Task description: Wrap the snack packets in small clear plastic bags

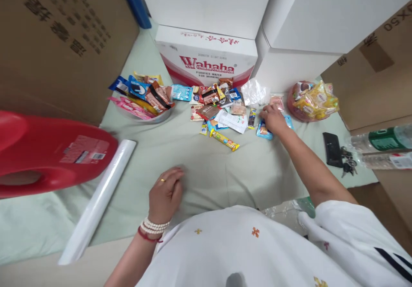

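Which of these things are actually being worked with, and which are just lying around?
In use: right hand on a blue snack packet; loose snack pile; snack bowl; left hand resting on the cloth.

Lying about: phone, keys, bottles, red jug, white roll, cartons.

From my remote seat I counted two bare hands, the left hand [165, 194] and the right hand [273, 118]; two clear plastic water bottles [380, 140]; one large red plastic jug [48, 156]; one white rolled tube of film [96, 201]; one black rectangular phone [332, 149]; one bunch of metal keys [349, 166]; one white Wahaha carton [206, 59]; loose snack packets [222, 106] too many to count
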